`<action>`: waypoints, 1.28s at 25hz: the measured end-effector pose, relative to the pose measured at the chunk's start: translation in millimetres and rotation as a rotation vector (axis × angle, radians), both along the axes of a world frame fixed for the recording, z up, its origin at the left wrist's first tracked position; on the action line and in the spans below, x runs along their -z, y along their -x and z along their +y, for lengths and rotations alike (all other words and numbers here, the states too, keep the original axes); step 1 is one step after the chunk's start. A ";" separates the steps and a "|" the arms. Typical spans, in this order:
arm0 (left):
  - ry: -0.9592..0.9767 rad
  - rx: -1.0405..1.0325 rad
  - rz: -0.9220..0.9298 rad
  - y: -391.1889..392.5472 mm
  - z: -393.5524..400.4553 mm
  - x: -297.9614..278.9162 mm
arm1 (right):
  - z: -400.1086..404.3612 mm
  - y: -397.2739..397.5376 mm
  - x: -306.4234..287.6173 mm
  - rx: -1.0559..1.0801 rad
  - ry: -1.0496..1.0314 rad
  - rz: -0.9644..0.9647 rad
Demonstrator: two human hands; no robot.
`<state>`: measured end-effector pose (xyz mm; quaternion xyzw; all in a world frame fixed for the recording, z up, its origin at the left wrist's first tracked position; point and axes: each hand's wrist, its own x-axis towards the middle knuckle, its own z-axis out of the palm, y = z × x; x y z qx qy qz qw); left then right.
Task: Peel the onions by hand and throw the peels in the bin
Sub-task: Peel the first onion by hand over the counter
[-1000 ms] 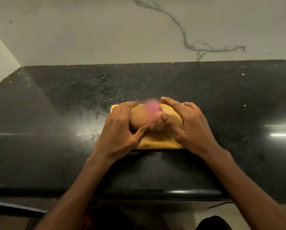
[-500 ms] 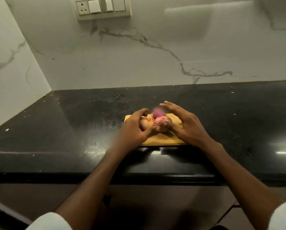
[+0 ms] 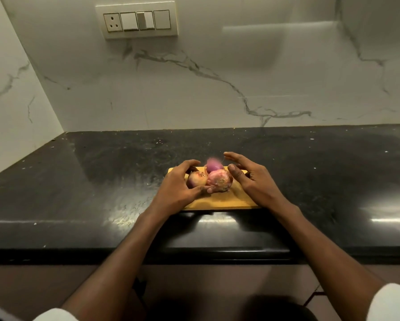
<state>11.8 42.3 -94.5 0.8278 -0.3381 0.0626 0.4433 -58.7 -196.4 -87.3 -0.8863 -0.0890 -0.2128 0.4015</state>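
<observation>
Onions, three, unpeeled, clustered at the centre of the frame on the far half of a cutting board.
- Near-right onion (image 3: 219,181): largest, pinkish-brown, dry skin on, root end facing the camera.
- Left onion (image 3: 196,178): purple and tan, touching the near-right one, partly covered by the left hand.
- Far onion (image 3: 214,164): purple, blurred, behind the other two; whether it rests on the board or sits slightly raised is hard to tell from this view.

Cutting board (image 3: 219,201): yellow-orange, rectangular, flat on the counter, its near edge close to the counter's front lip. Near half bare.

Left hand (image 3: 179,188): at the left of the cluster, fingers curled over the top of the left onion, thumb stretched beneath towards the near-right onion. It cups and grips the left onion.

Right hand (image 3: 253,179): at the right of the cluster, fingers extended and slightly spread, arched over the far onion, thumb close beside the near-right onion. It holds nothing; grip released.

Forearms: bare, entering from the lower edge of the frame; white sleeve (image 3: 392,302) at lower right, another at lower left.

Counter (image 3: 101,181): black, polished, speckled with pale crumbs, spanning the middle of the frame.

Wall (image 3: 217,77): white marble with grey veining, upper half of the frame.

Switch plate (image 3: 137,19): cream, one socket and three switches, upper left of centre.
</observation>
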 end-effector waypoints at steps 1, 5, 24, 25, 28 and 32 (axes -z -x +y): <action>0.003 0.012 0.018 -0.8 0.4 -0.1 | -0.1 -0.1 0.6 0.003 0.000 -0.008; 0.058 0.020 0.105 -4.2 4.3 0.9 | 0.3 -0.8 1.0 0.054 -0.008 -0.047; 0.899 0.118 0.718 -60.8 128.6 -25.0 | 162.8 -61.7 -36.0 -0.144 -0.164 -0.181; 0.887 0.115 0.708 -65.3 138.4 -22.7 | 177.0 -72.7 -34.1 -0.170 -0.176 -0.136; 0.882 0.111 0.648 -78.8 159.4 -13.6 | 206.8 -110.2 -30.1 -0.228 -0.220 -0.003; 0.814 0.057 0.506 -92.3 163.3 0.5 | 213.9 -143.2 -24.8 -0.245 -0.318 0.101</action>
